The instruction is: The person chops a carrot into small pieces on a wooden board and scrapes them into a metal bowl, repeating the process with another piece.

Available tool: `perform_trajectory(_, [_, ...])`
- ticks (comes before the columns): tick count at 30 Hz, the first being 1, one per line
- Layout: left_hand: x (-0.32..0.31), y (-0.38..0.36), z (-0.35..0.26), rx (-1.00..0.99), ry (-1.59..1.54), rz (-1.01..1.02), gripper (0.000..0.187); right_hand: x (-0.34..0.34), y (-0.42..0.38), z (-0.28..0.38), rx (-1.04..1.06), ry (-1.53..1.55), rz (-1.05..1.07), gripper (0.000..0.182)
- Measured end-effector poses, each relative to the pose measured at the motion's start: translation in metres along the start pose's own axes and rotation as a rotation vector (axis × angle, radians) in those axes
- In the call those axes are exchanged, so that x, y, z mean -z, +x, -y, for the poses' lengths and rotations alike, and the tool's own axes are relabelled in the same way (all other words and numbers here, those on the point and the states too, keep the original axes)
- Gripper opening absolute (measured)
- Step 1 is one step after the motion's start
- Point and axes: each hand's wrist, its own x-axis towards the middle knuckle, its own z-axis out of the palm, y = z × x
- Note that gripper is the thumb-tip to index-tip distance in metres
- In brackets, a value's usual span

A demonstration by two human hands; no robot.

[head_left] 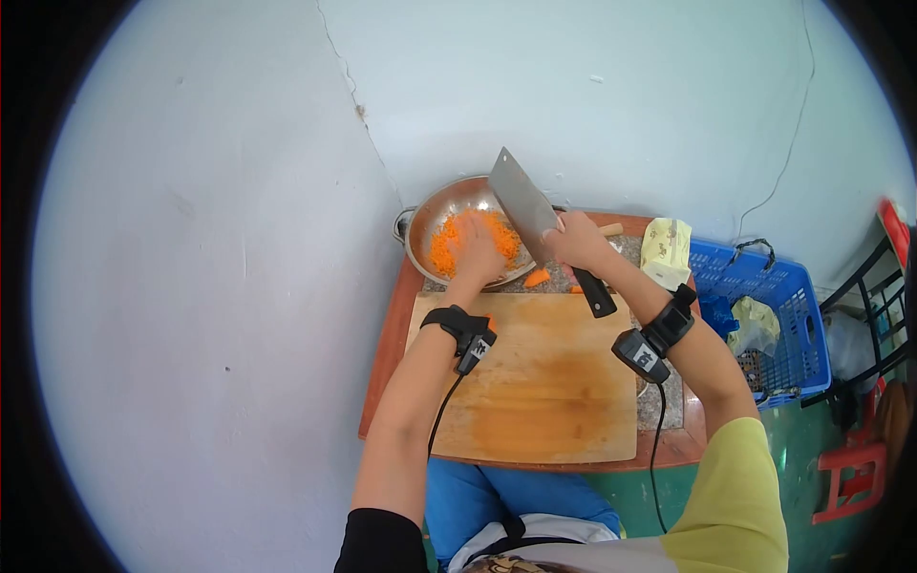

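- A small table (382,368) with a reddish-brown rim and a speckled stone top stands against a pale wall.
- A wooden cutting board (544,392) lies flat on the table and covers most of its top, its middle stained orange.
- A metal bowl (449,205) sits at the far edge of the table, just beyond the board, with grated carrot (441,250) inside.
- A few carrot pieces (537,278) lie on the stone between bowl and board.
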Motion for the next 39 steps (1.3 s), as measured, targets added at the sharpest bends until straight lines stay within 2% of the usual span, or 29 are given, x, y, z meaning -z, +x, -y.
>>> perform_trajectory(2, [0.003,0.001,-0.002,0.071,-0.011,-0.053,0.087,0.003,-0.004,0.003,-0.006,0.0,0.012,0.024])
perform_trajectory(4, [0.007,-0.002,-0.005,-0.161,-0.088,-0.241,0.084,0.004,-0.005,0.004,0.008,-0.019,0.025,0.024])
perform_trajectory(8, [0.01,0.011,-0.006,-0.28,-0.029,-0.217,0.078,0.007,-0.016,0.011,0.027,-0.028,0.03,0.025])
perform_trajectory(10, [0.003,0.026,0.012,0.009,0.01,0.017,0.076,0.016,-0.034,0.025,-0.01,-0.023,-0.004,0.024])
perform_trajectory(11, [0.004,0.025,0.014,0.008,0.007,0.023,0.076,0.02,-0.04,0.028,-0.042,-0.017,-0.042,0.024])
perform_trajectory(13, [0.039,0.0,-0.005,0.131,0.055,-0.066,0.078,0.022,-0.037,0.017,-0.011,-0.03,-0.043,0.024])
perform_trajectory(14, [0.054,-0.006,-0.012,0.13,0.056,-0.056,0.078,0.023,-0.035,0.013,0.028,-0.045,-0.044,0.024])
perform_trajectory(16, [0.076,-0.006,-0.023,-0.001,0.079,0.225,0.059,0.024,-0.034,0.016,0.008,-0.108,-0.022,0.024])
perform_trajectory(17, [0.074,-0.004,-0.022,0.001,0.076,0.232,0.059,0.024,-0.034,0.018,-0.002,-0.172,-0.003,0.025])
perform_trajectory(18, [0.063,-0.003,-0.015,-0.04,0.109,0.003,0.036,0.025,-0.036,0.017,-0.013,-0.172,0.006,0.025])
perform_trajectory(19, [0.046,-0.001,-0.003,-0.076,0.143,-0.219,0.025,0.024,-0.04,0.014,0.097,-0.273,-0.089,0.025])
perform_trajectory(20, [0.03,0.006,0.01,-0.068,0.144,-0.198,0.025,0.023,-0.044,0.008,0.209,-0.371,-0.185,0.025])
perform_trajectory(21, [0.01,0.019,0.028,-0.197,0.26,-0.702,0.022,0.024,-0.047,-0.009,0.356,-0.375,-0.233,0.023])
perform_trajectory(22, [0.006,0.013,0.034,-0.329,0.369,-1.205,0.026,0.03,-0.064,-0.011,0.38,-0.382,-0.191,0.022])
perform_trajectory(23, [0.008,0.008,0.046,-0.325,0.369,-1.188,0.026,0.036,-0.084,-0.01,0.407,-0.391,-0.149,0.021])
perform_trajectory(25, [0.058,-0.029,0.038,-0.149,-0.074,-0.352,0.024,0.044,-0.121,-0.021,0.33,-0.552,-0.098,0.018])
perform_trajectory(26, [0.069,-0.045,0.033,-0.14,-0.072,-0.343,0.024,0.045,-0.138,-0.032,0.365,-0.633,-0.073,0.017])
perform_trajectory(28, [0.079,-0.077,0.026,0.064,-0.159,0.145,0.031,0.045,-0.171,-0.06,0.447,-0.767,-0.043,0.016])
perform_trajectory(29, [0.066,-0.091,0.034,0.069,-0.158,0.145,0.031,0.042,-0.183,-0.076,0.493,-0.82,-0.043,0.016])
perform_trajectory(31, [0.022,-0.114,0.058,-0.493,0.069,-0.118,0.032,0.038,-0.204,-0.092,0.536,-0.903,-0.032,0.016])
perform_trajectory(35, [-0.002,-0.121,0.071,-0.549,0.047,-0.216,0.037,0.033,-0.226,-0.11,0.61,-1.004,-0.039,0.018])
perform_trajectory(37, [0.007,-0.127,0.063,-0.219,-0.076,0.099,0.039,0.031,-0.233,-0.11,0.604,-0.973,-0.036,0.018])
perform_trajectory(38, [0.012,-0.133,0.061,-0.224,-0.074,0.107,0.039,0.029,-0.236,-0.111,0.606,-0.935,-0.025,0.017])
perform_trajectory(39, [0.018,-0.141,0.059,-0.14,-0.272,0.137,0.038,0.028,-0.239,-0.11,0.596,-0.929,-0.023,0.017])
